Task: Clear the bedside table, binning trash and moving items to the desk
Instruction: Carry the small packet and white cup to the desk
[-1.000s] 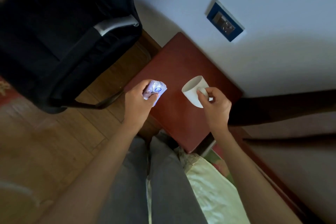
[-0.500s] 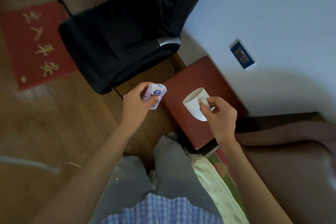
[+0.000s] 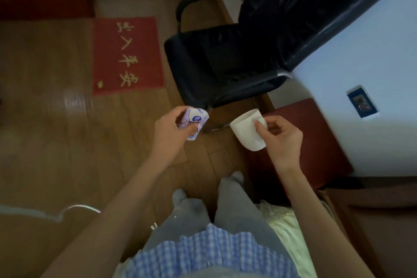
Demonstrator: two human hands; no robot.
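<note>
Aloft: white mug (image 3: 247, 131), tilted, interior unseen.

Open wooden floor (image 3: 56, 142) ahead and left, past the red mat (image 3: 127, 55). Black chair (image 3: 237, 63) blocking straight ahead, just beside the red counter (image 3: 316, 142). Wall (image 3: 372, 52) closing the right.

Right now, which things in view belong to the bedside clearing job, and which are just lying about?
Part of the job:
- crumpled wrapper, held in the left hand
- white mug, held in the right hand
- bedside table, red-brown top

Just lying about:
- black chair
- red mat with gold lettering
- wall socket
</note>
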